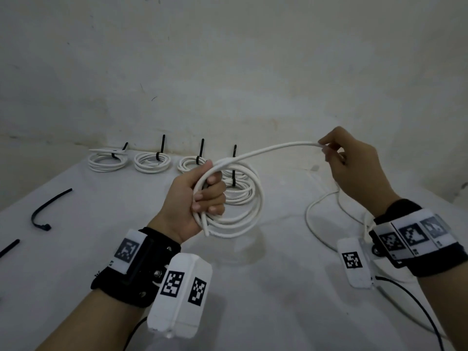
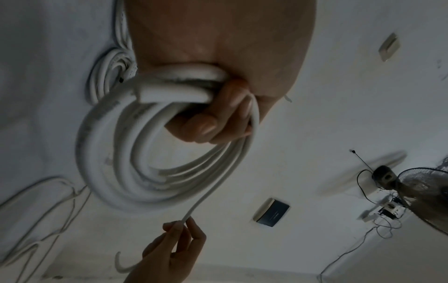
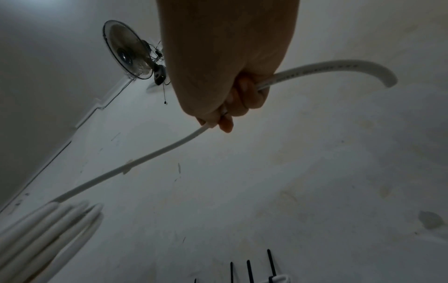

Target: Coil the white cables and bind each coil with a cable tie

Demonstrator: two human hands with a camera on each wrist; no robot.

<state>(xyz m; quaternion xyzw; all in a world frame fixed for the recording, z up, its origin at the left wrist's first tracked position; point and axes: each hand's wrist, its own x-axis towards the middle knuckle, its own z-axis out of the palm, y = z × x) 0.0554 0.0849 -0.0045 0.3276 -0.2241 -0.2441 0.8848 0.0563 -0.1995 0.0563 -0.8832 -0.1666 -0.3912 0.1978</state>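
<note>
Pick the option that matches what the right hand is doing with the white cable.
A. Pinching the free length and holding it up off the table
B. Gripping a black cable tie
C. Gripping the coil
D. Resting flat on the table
A: the right hand pinches the white cable running up from the coil gripped by the left hand.

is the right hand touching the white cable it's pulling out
Touching. In the right wrist view the right hand curls round the white cable, which enters the fist on one side and leaves on the other.

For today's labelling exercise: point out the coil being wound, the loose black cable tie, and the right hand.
coil [image 1: 235,221], head view, lower loops.
loose black cable tie [image 1: 50,202], head view, mid strap.
right hand [image 1: 354,168], head view, back of hand.
</note>
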